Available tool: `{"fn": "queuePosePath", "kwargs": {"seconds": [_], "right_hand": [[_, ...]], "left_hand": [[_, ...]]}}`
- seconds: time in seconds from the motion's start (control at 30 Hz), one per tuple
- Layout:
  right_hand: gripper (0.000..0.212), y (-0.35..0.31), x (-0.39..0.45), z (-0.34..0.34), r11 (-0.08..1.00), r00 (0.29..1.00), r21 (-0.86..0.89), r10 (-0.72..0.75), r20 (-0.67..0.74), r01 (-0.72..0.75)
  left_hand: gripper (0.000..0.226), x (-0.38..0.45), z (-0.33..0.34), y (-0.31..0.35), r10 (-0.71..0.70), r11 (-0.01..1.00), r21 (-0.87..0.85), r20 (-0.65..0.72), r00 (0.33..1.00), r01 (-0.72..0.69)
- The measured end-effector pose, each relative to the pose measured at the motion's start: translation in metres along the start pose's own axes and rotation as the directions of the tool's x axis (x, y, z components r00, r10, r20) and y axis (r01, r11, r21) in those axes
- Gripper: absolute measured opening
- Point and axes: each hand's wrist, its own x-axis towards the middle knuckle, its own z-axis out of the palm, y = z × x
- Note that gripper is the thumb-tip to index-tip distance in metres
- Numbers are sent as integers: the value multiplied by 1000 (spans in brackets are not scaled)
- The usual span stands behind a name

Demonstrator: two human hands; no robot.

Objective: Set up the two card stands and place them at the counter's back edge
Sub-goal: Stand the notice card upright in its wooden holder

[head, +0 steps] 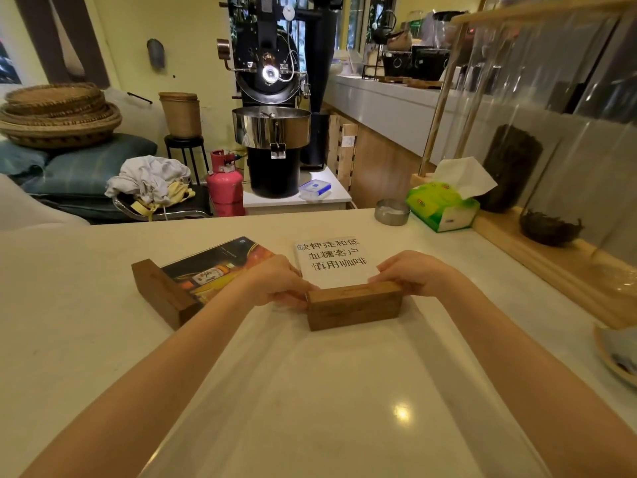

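Two card stands lie on the pale counter (310, 391). The right one has a wooden base block (355, 305) and a white card (332, 260) with black printed characters, tipped back away from me. My left hand (275, 281) grips the block's left end and my right hand (410, 274) grips its right end. The left stand has a wooden base block (162, 293) and a dark pictured card (220, 267) lying flat on the counter, partly hidden behind my left hand. Nothing holds it.
At the counter's back right stand a small metal dish (392, 211) and a green tissue box (443, 207). A wooden rack (551, 263) with glass cylinders runs along the right side. A plate edge (617, 357) shows at right. A coffee roaster (272, 98) stands beyond the counter.
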Motion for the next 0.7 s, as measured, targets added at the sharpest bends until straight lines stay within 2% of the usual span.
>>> {"fn": "queuePosePath", "kwargs": {"seconds": [0.07,0.17,0.37,0.57,0.7], "right_hand": [[59,-1,-2,-1,998,998,-51,-44,-35,42],[62,1,-3,-4,993,991,12,-114,-68,115],[50,5,-14,-2,958,947,64,-266,-181,281],[39,16,-19,3,887,845,34,-427,-323,461],[36,24,-25,9,843,781,13,-492,-385,538]], "left_hand": [[36,0,0,1,25,999,25,-26,999,-24],[58,-2,0,8,84,996,34,-62,995,-82],[57,-5,2,14,241,963,154,-147,959,-219],[50,-6,6,19,429,872,339,-184,885,-352],[48,-8,13,10,551,792,436,-206,809,-428]]}}
